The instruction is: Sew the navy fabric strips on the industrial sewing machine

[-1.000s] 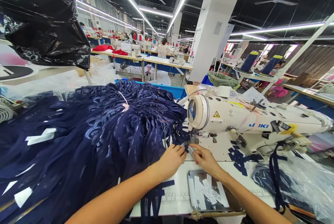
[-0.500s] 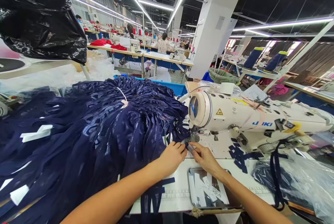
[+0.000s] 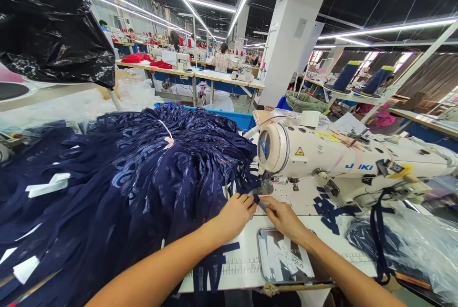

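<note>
My left hand [image 3: 236, 212] is closed, its fingers pinching a small edge of navy fabric [image 3: 256, 199] just in front of the sewing machine [image 3: 322, 154]. My right hand [image 3: 285, 217] is closed too, with a slim silvery metal tool [image 3: 263, 206] under its fingers; its exact kind is hard to make out. The fingertips of both hands almost meet at the fabric, near the needle area, which is partly hidden. A large bundle of navy garments [image 3: 171, 168], gathered with a pale tie [image 3: 168, 142], spreads to the left of the machine.
A metal tray [image 3: 263, 269] with white labels sits below my right hand. Short navy strips [image 3: 327, 214] lie on the machine bed. Clear plastic bags [image 3: 422, 245] are at the right, and a black plastic bag [image 3: 53, 25] hangs upper left. Thread cones [image 3: 346, 77] stand behind.
My right fingertips have shifted slightly, and more of the navy fabric shows between the two hands. The view has moved a little; the garment bundle and machine stay in place.
</note>
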Tool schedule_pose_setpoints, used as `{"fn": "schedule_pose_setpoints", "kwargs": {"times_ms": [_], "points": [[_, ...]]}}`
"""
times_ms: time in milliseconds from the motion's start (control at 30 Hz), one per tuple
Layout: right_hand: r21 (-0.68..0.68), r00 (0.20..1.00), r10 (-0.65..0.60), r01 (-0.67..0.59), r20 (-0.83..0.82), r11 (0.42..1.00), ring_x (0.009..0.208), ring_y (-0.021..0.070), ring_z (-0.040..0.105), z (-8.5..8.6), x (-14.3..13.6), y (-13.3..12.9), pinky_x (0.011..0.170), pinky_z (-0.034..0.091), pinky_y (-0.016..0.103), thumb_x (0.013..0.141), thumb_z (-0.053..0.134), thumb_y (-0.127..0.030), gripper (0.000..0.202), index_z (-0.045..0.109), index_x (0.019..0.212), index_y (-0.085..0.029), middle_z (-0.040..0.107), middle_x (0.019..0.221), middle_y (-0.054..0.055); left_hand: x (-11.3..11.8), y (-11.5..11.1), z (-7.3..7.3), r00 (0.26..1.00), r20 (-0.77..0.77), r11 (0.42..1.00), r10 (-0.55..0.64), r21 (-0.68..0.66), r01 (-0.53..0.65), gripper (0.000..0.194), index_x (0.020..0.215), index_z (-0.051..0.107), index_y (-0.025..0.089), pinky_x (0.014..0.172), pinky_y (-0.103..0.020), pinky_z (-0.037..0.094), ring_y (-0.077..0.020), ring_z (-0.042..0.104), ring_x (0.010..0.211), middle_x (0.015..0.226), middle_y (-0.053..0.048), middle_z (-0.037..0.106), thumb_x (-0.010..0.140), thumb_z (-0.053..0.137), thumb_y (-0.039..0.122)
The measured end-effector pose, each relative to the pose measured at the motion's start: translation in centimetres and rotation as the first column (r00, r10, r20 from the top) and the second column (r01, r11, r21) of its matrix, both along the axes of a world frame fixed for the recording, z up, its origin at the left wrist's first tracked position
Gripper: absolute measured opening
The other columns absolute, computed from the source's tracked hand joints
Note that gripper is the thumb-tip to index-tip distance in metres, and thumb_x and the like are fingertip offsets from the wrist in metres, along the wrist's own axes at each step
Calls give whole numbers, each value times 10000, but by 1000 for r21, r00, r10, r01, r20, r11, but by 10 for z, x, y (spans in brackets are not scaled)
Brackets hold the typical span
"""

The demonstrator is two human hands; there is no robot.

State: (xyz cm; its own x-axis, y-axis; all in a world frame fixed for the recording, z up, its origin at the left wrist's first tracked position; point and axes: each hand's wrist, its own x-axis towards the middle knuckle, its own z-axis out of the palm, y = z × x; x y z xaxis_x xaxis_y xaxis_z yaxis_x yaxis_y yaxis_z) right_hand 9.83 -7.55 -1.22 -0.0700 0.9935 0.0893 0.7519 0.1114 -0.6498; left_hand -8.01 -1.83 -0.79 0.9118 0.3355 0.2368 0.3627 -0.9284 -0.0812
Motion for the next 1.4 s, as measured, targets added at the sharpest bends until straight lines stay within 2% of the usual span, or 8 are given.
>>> {"fn": "schedule_pose_setpoints", "kwargs": {"times_ms": [133, 300, 400, 567, 667, 733, 1167, 1400], "points": [[-64, 974, -71, 59, -216, 996, 416, 120, 335, -6, 28, -2, 451, 284, 241, 764, 391, -273, 375, 552, 1082, -156, 348, 456, -71, 0, 3, 2, 1000, 9, 999, -7, -49, 7, 214, 993, 549, 102, 713, -328, 389, -220, 527, 913, 1048, -115, 579, 819, 428, 74], [52, 947, -314, 311, 72, 949, 462, 153, 406, -3, 57, -13, 504, 301, 267, 730, 443, -343, 413, 564, 1078, -158, 421, 459, -51, 2, 7, 3, 991, 108, 980, 82, -188, -61, 89, 803, 589, 137, 700, -307, 381, -199, 547, 836, 872, -68, 617, 789, 511, 95], [65, 952, -296, 292, 73, 954, 501, 161, 444, 2, 51, -22, 536, 317, 281, 731, 446, -365, 405, 571, 1059, -163, 481, 524, -30, 3, 4, 7, 942, 267, 929, 203, -355, -100, 124, 709, 575, 148, 702, -298, 387, -173, 549, 745, 743, -31, 606, 762, 493, 70], [-1, 939, -154, 162, -307, 987, 518, 127, 433, 18, 12, -24, 527, 337, 262, 696, 505, -386, 312, 610, 894, -170, 493, 607, -19, 0, -11, 26, 724, 519, 647, 454, -751, 132, 89, 694, 498, 164, 546, -225, 386, -118, 486, 575, 604, 31, 498, 744, 424, 159], [-74, 847, -134, 112, -515, 991, 501, 98, 389, 36, -16, -20, 491, 314, 242, 652, 560, -398, 304, 613, 849, -173, 479, 648, -20, -6, -19, 37, 659, 541, 473, 523, -827, 303, 93, 677, 454, 168, 494, -200, 360, -100, 437, 534, 584, 43, 441, 730, 449, 244], [-117, 773, -138, 83, -619, 990, 480, 84, 351, 45, -34, -17, 473, 293, 231, 643, 571, -402, 293, 606, 824, -175, 450, 612, -35, -11, -22, 41, 635, 542, 431, 551, -836, 339, 120, 667, 450, 168, 494, -194, 342, -94, 414, 530, 575, 48, 422, 718, 475, 274], [-117, 508, -116, 28, -853, 993, 489, 83, 358, 45, -73, -1, 515, 296, 228, 577, 532, -262, 110, 544, 639, -171, 424, 502, -56, -23, -20, 32, 498, 579, 455, 646, -815, 359, 190, 646, 411, 176, 497, -201, 301, -91, 368, 514, 560, 49, 406, 736, 476, 330], [-100, 529, -100, 29, -842, 995, 450, 71, 307, 44, -79, 3, 484, 252, 231, 609, 599, -354, 221, 462, 576, -184, 370, 456, -77, -26, -24, 35, 557, 581, 537, 593, -801, 264, 253, 607, 384, 182, 529, -213, 297, -107, 347, 552, 572, 43, 365, 778, 416, 366]]}}
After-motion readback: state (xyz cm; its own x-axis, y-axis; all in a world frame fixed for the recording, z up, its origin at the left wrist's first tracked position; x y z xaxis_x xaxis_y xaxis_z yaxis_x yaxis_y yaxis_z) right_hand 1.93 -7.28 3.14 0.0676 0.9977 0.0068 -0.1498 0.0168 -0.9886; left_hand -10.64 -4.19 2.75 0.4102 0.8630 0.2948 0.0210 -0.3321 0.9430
